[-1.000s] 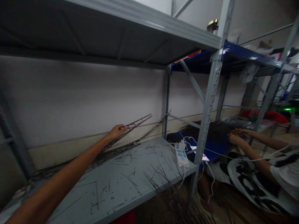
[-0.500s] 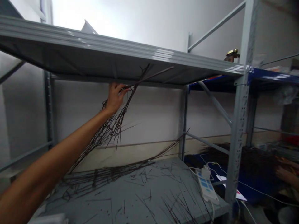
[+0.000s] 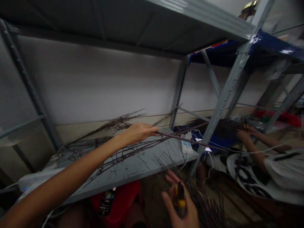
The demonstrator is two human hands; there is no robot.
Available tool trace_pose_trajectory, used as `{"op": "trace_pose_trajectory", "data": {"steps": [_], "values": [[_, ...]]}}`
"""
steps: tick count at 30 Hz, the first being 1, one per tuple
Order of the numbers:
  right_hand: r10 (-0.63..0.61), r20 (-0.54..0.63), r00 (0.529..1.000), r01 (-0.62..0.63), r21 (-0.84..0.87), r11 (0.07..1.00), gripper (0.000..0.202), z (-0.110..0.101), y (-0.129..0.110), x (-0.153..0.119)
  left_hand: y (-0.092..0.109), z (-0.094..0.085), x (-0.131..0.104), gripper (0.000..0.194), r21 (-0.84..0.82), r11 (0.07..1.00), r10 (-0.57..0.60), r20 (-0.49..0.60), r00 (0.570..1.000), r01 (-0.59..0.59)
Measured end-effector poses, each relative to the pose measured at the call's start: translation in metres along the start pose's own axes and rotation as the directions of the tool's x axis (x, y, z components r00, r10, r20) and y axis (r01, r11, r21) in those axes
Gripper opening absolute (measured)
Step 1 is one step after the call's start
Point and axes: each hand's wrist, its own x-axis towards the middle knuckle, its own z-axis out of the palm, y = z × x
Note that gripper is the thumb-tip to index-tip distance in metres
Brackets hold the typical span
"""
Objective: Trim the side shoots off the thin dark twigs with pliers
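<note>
My left hand [image 3: 139, 133] is closed around a thin brown branch [image 3: 187, 139], just above the lower shelf. The branch's bare stem points right past the shelf post, and its twiggy end seems to trail left behind my wrist. Low in the view, my right hand [image 3: 191, 215] has its fingers partly spread, with a yellow-and-black hand tool [image 3: 180, 202] lying in the palm. The tool's exact kind is blurred. More dry twigs [image 3: 125, 153] lie along the grey lower shelf [image 3: 147, 167], in front of and under my left arm.
A white power strip [image 3: 186, 146] sits at the shelf's right end, beside a metal post [image 3: 220, 98]. Overhead is the upper shelf [image 3: 133, 22]. A phone [image 3: 106, 201] rests on a red stool [image 3: 130, 196]. At right, a co-worker's hands [image 3: 244, 134] handle dark twigs.
My left hand has come down and right from under the upper shelf, bringing the branch nearly level. My right hand with the tool has entered the view, which has tilted downward.
</note>
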Motion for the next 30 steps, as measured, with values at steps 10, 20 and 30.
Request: {"op": "trace_pose_trajectory", "data": {"steps": [10, 20, 30], "values": [[0.265, -0.246, 0.932, -0.046, 0.647, 0.761, 0.048, 0.043, -0.005, 0.075, 0.068, 0.072, -0.018, 0.025, -0.239, 0.968, -0.062, 0.083, 0.995, 0.081], [0.090, -0.307, 0.947, 0.131, 0.631, 0.765, 0.031, -0.042, -0.083, 0.055, 0.087, -0.012, 0.052, 0.036, 0.139, 0.961, 0.253, -0.093, 0.963, -0.239], [0.058, -0.284, 0.957, 0.093, 0.491, 0.866, 0.033, -0.125, -0.080, 0.037, 0.008, -0.108, 0.112, 0.035, 0.230, 0.972, 0.128, -0.311, 0.942, -0.056]]}}
